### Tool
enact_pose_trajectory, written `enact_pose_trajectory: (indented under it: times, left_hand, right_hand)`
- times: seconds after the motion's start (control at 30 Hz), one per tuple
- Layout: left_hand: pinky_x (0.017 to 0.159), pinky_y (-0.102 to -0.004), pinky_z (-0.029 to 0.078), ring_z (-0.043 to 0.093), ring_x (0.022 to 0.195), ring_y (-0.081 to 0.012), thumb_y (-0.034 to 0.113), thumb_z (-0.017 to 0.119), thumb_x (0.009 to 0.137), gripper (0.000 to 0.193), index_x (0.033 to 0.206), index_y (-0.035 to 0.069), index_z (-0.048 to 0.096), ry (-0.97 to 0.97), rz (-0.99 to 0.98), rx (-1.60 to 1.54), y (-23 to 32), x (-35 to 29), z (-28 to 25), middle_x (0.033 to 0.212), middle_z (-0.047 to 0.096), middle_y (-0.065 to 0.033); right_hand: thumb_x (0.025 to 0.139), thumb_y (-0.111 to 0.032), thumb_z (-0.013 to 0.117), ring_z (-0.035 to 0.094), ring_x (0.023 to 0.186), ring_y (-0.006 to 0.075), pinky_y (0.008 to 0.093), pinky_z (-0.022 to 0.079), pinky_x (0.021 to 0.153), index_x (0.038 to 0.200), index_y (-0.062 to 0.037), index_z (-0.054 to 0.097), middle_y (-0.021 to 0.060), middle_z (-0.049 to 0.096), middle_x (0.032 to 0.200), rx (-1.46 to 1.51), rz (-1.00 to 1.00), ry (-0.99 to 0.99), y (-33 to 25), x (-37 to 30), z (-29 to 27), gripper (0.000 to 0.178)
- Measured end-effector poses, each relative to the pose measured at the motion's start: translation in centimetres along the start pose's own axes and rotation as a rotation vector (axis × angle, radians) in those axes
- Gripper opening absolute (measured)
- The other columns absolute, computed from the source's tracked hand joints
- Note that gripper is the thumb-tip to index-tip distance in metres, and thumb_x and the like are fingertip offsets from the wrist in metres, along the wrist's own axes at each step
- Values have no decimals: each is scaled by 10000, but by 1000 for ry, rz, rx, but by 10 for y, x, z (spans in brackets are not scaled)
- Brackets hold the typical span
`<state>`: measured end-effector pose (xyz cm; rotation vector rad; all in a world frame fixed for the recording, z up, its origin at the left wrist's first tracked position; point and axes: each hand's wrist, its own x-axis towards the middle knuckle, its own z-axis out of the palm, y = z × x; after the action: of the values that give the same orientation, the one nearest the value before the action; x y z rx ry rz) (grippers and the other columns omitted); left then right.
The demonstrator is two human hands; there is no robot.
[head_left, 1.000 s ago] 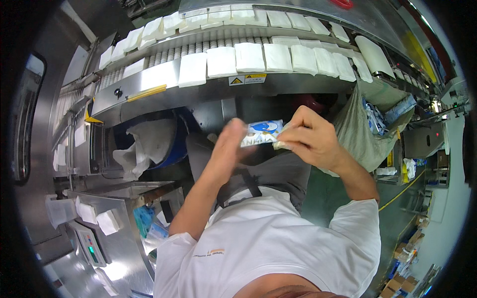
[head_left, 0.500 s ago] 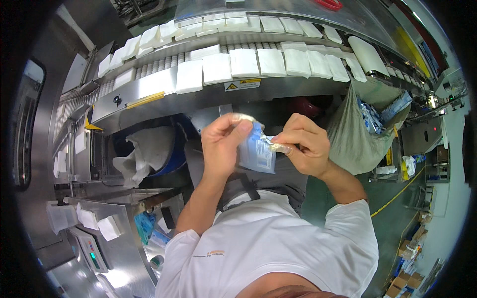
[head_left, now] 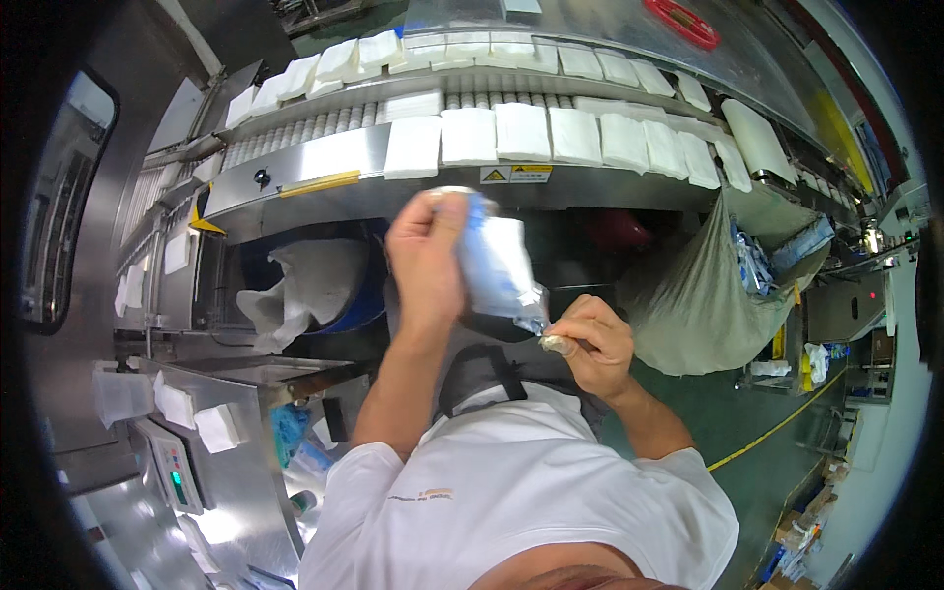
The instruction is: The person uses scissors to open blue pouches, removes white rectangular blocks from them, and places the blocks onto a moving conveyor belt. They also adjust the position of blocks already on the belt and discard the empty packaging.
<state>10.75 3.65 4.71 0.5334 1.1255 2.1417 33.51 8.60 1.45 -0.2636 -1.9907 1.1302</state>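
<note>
My left hand (head_left: 425, 261) is closed on the top edge of a blue and clear plastic packet (head_left: 497, 261), thumb against its blue side. The packet hangs tilted in front of my body, slightly blurred by motion. At its lower right end the film is crumpled, and there my right hand (head_left: 595, 346) pinches with thumb and curled fingers. Pale covers sit on some fingertips of both hands. Beyond my hands, folded white wipes or cloths (head_left: 521, 132) lie in a row along the conveyor's near ledge.
A roller conveyor (head_left: 324, 132) crosses the far side, its metal front below the wipes. To the right hangs a grey-green sack (head_left: 683, 305) of blue packets; at left stands a blue bin (head_left: 359, 305) with a white liner. A scale (head_left: 175, 470) rests on the metal bench.
My right hand has moved down, and the packet has swung from hanging upright to slanting toward it. My left hand has risen slightly. The view has shifted a little.
</note>
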Motion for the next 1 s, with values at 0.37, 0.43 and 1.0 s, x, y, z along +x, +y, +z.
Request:
enact_pose_trajectory:
  times: [0.37, 0.43, 1.0]
  left_hand:
    - [739, -224, 478, 613, 891, -85, 5, 716, 944, 72, 1012, -10, 731, -325, 127, 278, -8, -24, 16, 973, 692, -29]
    - [755, -240, 496, 630, 917, -107, -20, 719, 922, 77, 996, -38, 721, -370, 186, 358, -6, -24, 22, 1021, 689, -66]
    - [728, -228, 532, 680, 858, -118, 117, 678, 1011, 128, 1082, 10, 676, -202, -140, 14, -45, -26, -4, 1143, 744, -125]
  right_hand:
    - [810, -134, 823, 690, 1009, 259, 358, 557, 884, 1132, -11, 701, 144, 697, 1132, -74, 219, -72, -30, 63, -35, 366]
    - [827, -119, 805, 702, 932, 253, 349, 566, 811, 1145, -15, 698, 134, 701, 1071, -136, 205, -154, -26, 70, -31, 351]
    - [992, -112, 701, 721, 921, 138, 280, 619, 793, 1190, 28, 657, 93, 734, 1066, 507, 460, 456, 11, 58, -73, 246]
